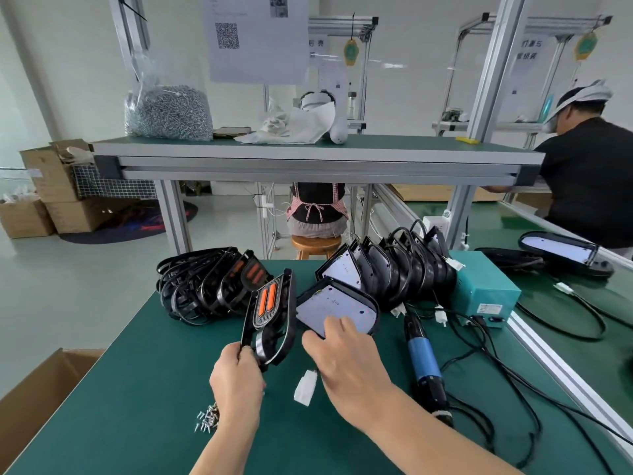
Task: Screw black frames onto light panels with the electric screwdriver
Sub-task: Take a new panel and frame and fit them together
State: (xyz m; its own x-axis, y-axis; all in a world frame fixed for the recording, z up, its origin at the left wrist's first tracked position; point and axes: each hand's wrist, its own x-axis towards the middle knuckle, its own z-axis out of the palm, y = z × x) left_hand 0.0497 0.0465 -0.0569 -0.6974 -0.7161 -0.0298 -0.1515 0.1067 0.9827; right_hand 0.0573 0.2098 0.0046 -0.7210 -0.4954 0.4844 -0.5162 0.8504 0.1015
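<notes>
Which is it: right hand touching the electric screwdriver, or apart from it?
Apart. The head view shows green mat between the right hand and the electric screwdriver; the hand holds a light panel.

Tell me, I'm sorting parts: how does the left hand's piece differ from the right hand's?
The black frame, gripped by the left hand, stands on edge; the light panel, held by the right hand, lies nearly flat. The frame shows orange strips, the panel a white face. Both have black rims.

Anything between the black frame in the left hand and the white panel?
Only the right hand, gripping the near edge of the white-faced light panel, covers part of it. The black orange-lensed frame, in the left hand, stands beside it.
</notes>
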